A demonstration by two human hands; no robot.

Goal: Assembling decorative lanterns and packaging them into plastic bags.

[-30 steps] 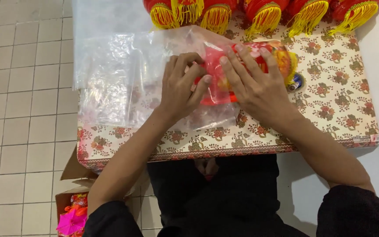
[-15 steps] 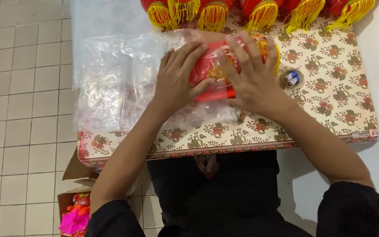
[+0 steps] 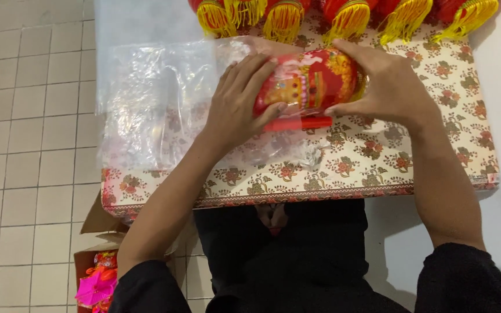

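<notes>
Left hand (image 3: 240,104) and right hand (image 3: 387,87) closed from opposite sides on a red, rounded paper lantern with gold printed ornament (image 3: 311,81), lying on its side between them. Left fingers curled over the lantern's near end, thumb pressed against its lower edge; right fingers spread across the far end, thumb underneath. Grip from both ends apparently meant to keep the soft, rounded body steady and lifted just clear of the desk (image 3: 378,156), covered in a cream floral-patterned cloth. Thin red rod or strip (image 3: 300,123) directly beneath the lantern, touching the left thumb. Crumpled sheets of clear plastic wrap (image 3: 158,110) spread under and to the left of the left hand, part of it seemingly draped over the lantern's left end, exact overlap not discernible. Row of red lanterns with yellow fringed tassels (image 3: 343,17) lined along the desk's far edge, beyond both hands. Open brown cardboard box holding pink and red items (image 3: 97,278) on the tiled floor, below the left elbow.
</notes>
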